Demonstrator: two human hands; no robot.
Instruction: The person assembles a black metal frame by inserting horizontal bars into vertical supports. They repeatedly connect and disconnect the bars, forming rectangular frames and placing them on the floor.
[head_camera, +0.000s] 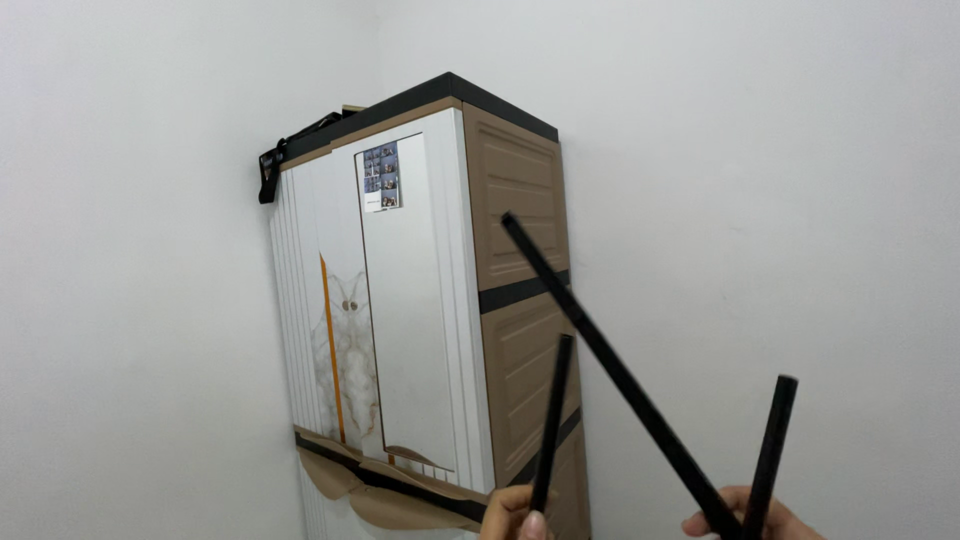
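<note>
My left hand (515, 518) shows only at the bottom edge, closed around a short black rod (552, 420) that stands nearly upright. My right hand (745, 520), also cut off by the frame's bottom edge, grips two black rods. The long rod (600, 350) slants up and left across the cabinet's side. The shorter rod (772, 445) leans slightly right. All three rods are thin, straight and matt black.
A tall plastic cabinet (410, 300) with white doors, tan side panels and a black top stands in the corner of white walls (780, 200). A black strap (275, 165) hangs off its top left. Brown paper wraps its lower part.
</note>
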